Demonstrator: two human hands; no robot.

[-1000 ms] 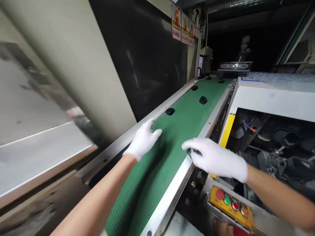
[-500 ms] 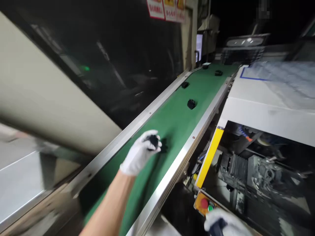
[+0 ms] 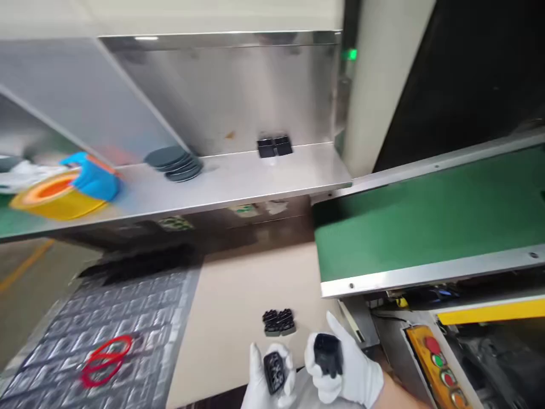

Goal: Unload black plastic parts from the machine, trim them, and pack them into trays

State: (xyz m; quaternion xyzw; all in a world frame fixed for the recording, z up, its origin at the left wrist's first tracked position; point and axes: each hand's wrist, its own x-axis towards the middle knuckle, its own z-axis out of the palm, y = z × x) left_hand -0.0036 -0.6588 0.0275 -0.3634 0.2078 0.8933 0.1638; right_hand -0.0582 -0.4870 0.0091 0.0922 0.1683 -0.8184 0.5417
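My left hand (image 3: 272,378), in a white glove, is closed around a small black molded part (image 3: 275,372) with its ribbed, hollow side facing up. Beside it, my gloved right hand (image 3: 340,363) grips another black part (image 3: 327,355), whose smoother face shows. Both hands are over the near edge of a tan board (image 3: 238,295). Just beyond them, a small group of black parts (image 3: 279,322) lies on that board.
A metal shelf (image 3: 238,182) runs across the back, bearing two black blocks (image 3: 275,146), stacked dark discs (image 3: 174,163) and yellow rolls (image 3: 63,196). Red rings (image 3: 104,360) lie on a clear compartmented tray (image 3: 140,318) at left. Rightward are a green conveyor (image 3: 426,216) and a button box (image 3: 440,363).
The view has swung left from the conveyor to the tan board. My left hand has left the belt with its black part, and both hands are now close together.
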